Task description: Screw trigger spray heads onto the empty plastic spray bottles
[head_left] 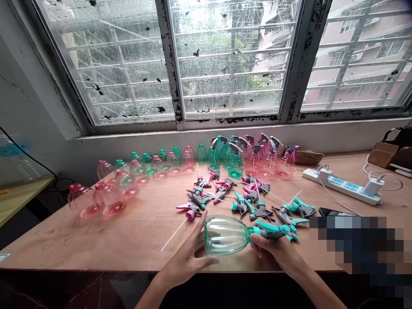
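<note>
- Biggest thing here: a wide, grimy metal-framed window (225,64) filling the back.
- Below it, the brown wood-topped bench (154,244), and it's busy!
- Along its back, upright pink and green clear plastic bottles with trigger heads (235,165) crowd together; leftwards stand pink and green bare-necked plastic bottles (108,199). Two separate groups, presumably to keep fitted and unfitted apart.
- Between them and the hands, a loose scatter of grey trigger heads with pink or turquoise parts (261,211), probably there for easy reach.
- Now the hands! The left hand (189,253) is curled round the base of a clear pale-green ribbed plastic bottle (225,235); the right hand (273,246) pinches at its neck, thumb on the collar. One end each, likely so the body stays steady while the neck is gripped.
- And that bottle? Up off the bench top, near the front edge, lying on its side: long axis left to right, nearly level, base left, neck right.
- Smallest, on that neck: a turquoise-and-grey plastic trigger head (273,228), lever pointing right. Whether it's tight, I can't tell.
</note>
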